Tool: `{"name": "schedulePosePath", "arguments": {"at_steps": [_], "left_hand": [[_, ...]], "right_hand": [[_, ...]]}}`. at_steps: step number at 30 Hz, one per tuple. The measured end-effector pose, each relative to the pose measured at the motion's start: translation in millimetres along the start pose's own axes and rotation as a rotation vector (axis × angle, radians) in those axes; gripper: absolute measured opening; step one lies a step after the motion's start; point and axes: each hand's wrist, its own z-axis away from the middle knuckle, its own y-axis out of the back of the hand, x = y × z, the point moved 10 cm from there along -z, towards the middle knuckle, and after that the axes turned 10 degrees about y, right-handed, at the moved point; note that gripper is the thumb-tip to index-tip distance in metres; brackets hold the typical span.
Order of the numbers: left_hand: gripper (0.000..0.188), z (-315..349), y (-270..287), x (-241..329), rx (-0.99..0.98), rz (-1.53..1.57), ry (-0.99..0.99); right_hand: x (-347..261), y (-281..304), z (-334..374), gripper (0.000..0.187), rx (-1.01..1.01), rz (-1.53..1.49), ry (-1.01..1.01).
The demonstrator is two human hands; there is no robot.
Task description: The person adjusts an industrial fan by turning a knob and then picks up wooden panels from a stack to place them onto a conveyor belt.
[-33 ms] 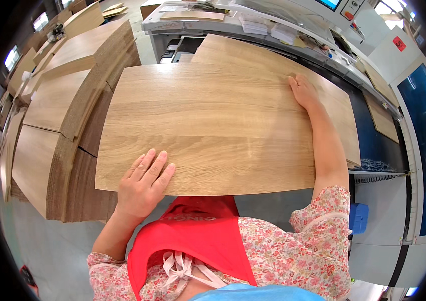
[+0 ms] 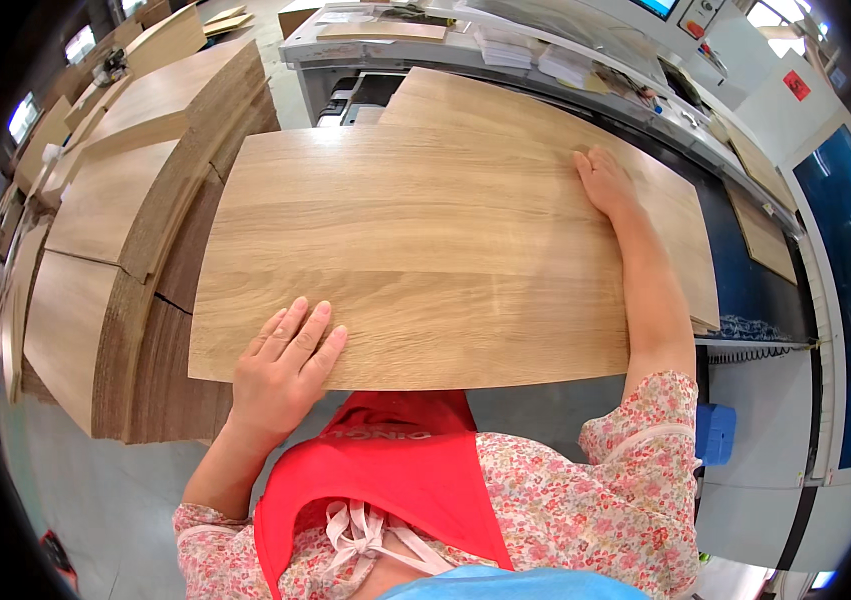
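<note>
Nothing has shifted since the earlier frame: your hands sit where they did. Your left hand [image 2: 280, 365] lies flat, fingers spread wide, on the near lower-left corner of the large pale oak-grain rectangular panel [image 2: 415, 250] at frame centre; your right hand [image 2: 607, 180] presses flat on its far right edge, gripping nothing. Such a diagonal hold likely steadies the panel over the similar board [image 2: 545, 120] beneath. Stacks of matching wood panels [image 2: 135, 210] stand at left, beside the bench
</note>
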Motion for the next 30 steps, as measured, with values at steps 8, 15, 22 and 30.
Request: {"name": "schedulePosePath", "arguments": {"at_steps": [8, 15, 22, 30], "left_hand": [[0.028, -3, -2, 5, -0.001, 0.002, -0.041], [0.031, -3, -5, 3, -0.033, -0.007, 0.011], [0.029, -5, -6, 5, -0.031, -0.021, 0.041], [0.03, -3, -8, 3, -0.039, -0.02, 0.04]], "right_hand": [[-80, -14, 17, 0.053, 0.039, -0.017, 0.364], [91, -9, 11, 0.052, 0.014, 0.035, 0.146], [172, -1, 41, 0.049, 0.062, 0.002, -0.253], [107, 30, 33, 0.033, 0.319, 0.056, 0.245]]}}
